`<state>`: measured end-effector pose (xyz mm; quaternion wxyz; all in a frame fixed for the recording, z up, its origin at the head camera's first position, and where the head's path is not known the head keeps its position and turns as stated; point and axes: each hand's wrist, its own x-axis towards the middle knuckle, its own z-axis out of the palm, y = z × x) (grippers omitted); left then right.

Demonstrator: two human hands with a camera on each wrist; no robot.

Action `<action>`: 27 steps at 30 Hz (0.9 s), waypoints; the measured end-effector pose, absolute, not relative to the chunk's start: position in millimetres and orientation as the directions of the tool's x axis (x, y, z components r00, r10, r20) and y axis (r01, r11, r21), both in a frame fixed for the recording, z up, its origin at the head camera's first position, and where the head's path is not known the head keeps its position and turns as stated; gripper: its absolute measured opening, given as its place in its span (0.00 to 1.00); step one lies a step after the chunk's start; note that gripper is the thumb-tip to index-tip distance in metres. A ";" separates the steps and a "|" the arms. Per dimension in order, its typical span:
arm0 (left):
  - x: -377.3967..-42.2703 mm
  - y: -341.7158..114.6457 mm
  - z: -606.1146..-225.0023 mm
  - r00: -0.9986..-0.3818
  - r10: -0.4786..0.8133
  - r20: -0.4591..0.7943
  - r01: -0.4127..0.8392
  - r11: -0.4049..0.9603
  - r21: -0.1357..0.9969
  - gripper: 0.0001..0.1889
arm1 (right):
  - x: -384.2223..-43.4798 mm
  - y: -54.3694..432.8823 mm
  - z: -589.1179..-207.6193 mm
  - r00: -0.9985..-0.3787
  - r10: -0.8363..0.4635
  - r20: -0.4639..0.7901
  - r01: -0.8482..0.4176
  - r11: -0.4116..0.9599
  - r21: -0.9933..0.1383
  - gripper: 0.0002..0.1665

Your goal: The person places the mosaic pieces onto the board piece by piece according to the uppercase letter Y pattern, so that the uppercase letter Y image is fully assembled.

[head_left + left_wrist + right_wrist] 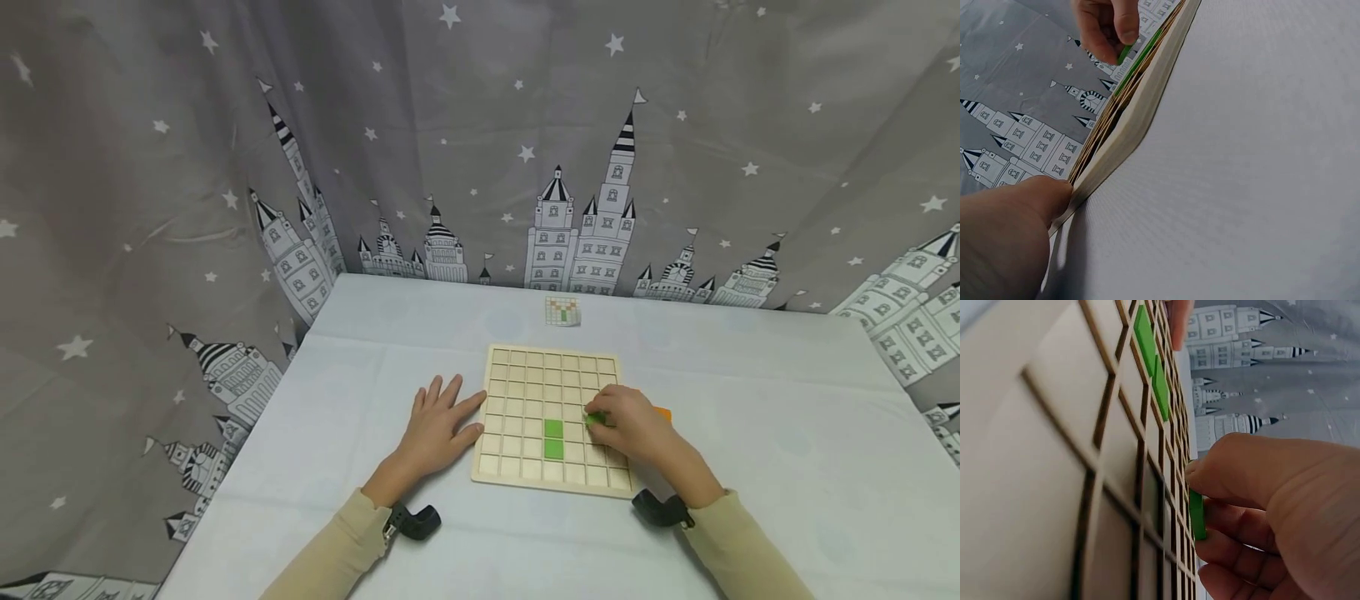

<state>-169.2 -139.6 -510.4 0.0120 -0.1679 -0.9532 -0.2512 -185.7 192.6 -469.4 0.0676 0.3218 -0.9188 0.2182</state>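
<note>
Right hand (633, 425) has a green tile (1197, 515) pinched at its fingertips, over the board (525, 392); two green tiles (553, 438) lie just left of it. Left hand (437, 433), fingers spread, touches board edge, farther off.

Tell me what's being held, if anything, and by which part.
The right hand pinches a green tile between thumb and fingers, apparently by opposite edges; the left hand touches the board.

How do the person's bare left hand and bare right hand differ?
The left hand lies spread beside the pale, square wooden grid board, touching its edge; the right hand curls over the board's other side. The left hand holds nothing, while the right hand pinches a thin, bright green tile. Both come out of beige fabric sleeves.
</note>
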 end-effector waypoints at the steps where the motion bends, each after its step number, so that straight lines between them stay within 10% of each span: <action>1: -169.2 -139.2 -510.5 -0.943 0.316 0.107 0.327 0.817 0.475 0.26 | -186.9 190.3 -469.5 -0.779 -0.568 0.265 -0.626 0.692 -0.358 0.09; 27: -170.2 -137.7 -514.9 -0.941 0.323 0.103 0.332 0.816 0.472 0.26 | -203.5 148.8 -471.4 -0.769 -0.621 0.154 -0.623 0.672 -0.401 0.09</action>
